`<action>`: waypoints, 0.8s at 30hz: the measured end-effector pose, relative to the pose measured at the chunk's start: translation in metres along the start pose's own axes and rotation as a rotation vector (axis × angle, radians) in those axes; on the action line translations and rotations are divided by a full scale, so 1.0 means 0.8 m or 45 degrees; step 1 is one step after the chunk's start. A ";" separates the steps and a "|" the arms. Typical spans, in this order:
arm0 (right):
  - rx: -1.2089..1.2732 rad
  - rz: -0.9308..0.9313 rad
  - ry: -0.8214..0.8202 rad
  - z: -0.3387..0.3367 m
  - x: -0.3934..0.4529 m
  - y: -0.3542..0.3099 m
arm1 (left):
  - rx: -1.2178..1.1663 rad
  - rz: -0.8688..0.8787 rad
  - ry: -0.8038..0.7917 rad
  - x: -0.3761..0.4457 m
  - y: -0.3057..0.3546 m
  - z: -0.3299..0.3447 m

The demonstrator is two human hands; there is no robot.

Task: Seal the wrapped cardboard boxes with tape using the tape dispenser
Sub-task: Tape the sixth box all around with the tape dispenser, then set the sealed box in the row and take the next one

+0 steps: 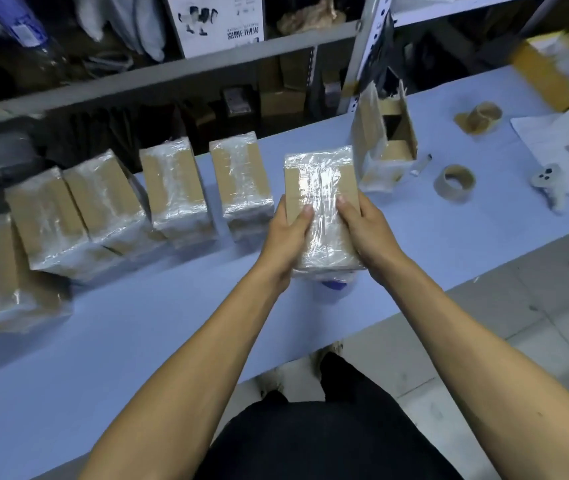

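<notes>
A cardboard box wrapped in clear film [321,188] is held over the blue table [137,341] by both hands. My left hand [285,237] grips its left side with the thumb on top. My right hand [362,230] grips the right side, thumb also on top. Something blue [336,284] peeks out under the box's near end; I cannot tell what it is. Several more wrapped boxes [172,188] stand in a row to the left. No tape dispenser is clearly visible.
An opened cardboard box [385,140] stands behind on the right. Two spent tape cores [454,181] [482,116] lie right of it, near a grey controller [548,180] and white paper [567,140]. Metal shelving [172,77] runs along the table's far edge.
</notes>
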State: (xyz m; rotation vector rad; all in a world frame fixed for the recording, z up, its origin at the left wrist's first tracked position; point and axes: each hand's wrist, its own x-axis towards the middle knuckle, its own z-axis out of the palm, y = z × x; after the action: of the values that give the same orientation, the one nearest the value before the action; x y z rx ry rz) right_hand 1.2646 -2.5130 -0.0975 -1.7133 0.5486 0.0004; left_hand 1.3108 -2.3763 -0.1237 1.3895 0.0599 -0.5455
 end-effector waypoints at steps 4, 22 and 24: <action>0.053 -0.046 -0.040 -0.019 0.059 -0.008 | 0.074 0.043 0.126 0.069 0.016 0.021; -0.322 -0.074 -0.415 -0.015 0.288 0.058 | 0.735 -0.097 0.456 0.269 -0.019 0.020; -0.341 -0.108 -0.441 -0.014 0.301 0.051 | 0.726 -0.088 0.486 0.278 -0.013 0.020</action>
State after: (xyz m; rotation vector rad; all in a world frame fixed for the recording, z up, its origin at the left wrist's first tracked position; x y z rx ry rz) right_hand 1.4600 -2.6134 -0.2044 -1.9416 0.2243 0.3164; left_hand 1.4967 -2.4655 -0.2082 2.0442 0.2781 -0.3572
